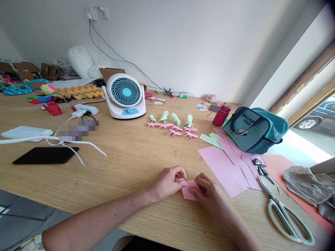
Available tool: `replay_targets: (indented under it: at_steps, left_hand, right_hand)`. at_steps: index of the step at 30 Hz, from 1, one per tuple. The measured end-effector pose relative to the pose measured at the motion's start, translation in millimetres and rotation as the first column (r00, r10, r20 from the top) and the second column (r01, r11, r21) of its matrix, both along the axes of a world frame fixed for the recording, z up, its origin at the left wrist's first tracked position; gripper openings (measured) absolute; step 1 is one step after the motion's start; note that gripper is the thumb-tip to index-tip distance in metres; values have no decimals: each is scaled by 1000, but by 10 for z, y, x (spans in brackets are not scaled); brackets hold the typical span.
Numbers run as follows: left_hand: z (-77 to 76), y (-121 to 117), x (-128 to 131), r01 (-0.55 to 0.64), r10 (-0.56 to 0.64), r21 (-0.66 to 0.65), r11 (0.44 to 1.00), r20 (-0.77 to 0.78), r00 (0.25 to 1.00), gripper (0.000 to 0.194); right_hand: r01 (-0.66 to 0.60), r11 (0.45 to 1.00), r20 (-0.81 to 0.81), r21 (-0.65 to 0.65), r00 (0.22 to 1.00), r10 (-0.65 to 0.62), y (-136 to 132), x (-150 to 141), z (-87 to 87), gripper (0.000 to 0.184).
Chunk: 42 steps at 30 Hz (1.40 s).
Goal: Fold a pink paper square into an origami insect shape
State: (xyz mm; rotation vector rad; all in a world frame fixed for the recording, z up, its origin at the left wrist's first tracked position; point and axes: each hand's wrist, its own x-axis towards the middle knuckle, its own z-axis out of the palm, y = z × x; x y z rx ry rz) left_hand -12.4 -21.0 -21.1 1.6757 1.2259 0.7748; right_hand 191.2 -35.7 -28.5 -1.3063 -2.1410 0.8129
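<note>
Near the table's front edge, a small piece of pink paper is pinched between both my hands. My left hand grips its left edge with thumb and fingertips. On the other side, my right hand holds the paper with its thumb on top. Past the hands stand several pale green folded paper figures, with several pink folded figures in front of them. To the right lie a large pink sheet, narrower pink strips and light green paper.
White-handled scissors and keys lie at right, beside a crumpled grey cloth. A teal bag and a red bottle stand behind. A white fan, a white cable and a black phone-like slab are at left.
</note>
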Motion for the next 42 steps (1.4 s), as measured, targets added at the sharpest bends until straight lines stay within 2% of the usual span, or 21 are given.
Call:
replay_targets:
  at_steps: [2,6,8,12,20,25,35,42]
  left_hand:
    - [12,-10,9,0,0,24,1000,26,1000,11]
    - [56,-50,19,-21,22,69,997,-12,1000,15]
    - [68,-70,19,-36,40,75,997,-55,998,18]
    - [51,-81,20,-26,37,102,994,-114,993,22]
    - [17,-68,29,41,25,214,976,-297,955,18]
    - [-28,-41,32,94,-6,245,965,-336,942,12]
    - [27,-30,42,118,-35,210,971,-360,932,13]
    - [17,-44,34,175,-69,253,951,-380,923,8]
  right_hand:
    - [-1,997,-64,-77,998,-4,1,10,-16,30]
    - [-18,980,-221,-199,975,-27,-3,18,-43,19]
    - [9,984,-236,-179,970,-51,-15,7,-54,19]
    - [37,994,-128,-98,990,-50,-45,-27,-57,13]
    - [10,998,24,56,1000,-11,-72,-67,-61,20]
    - [-13,995,99,100,995,3,-89,-82,-9,19]
    - [-31,994,106,102,994,20,-66,-35,10,19]
    - [-44,991,63,129,997,36,-89,-83,-18,22]
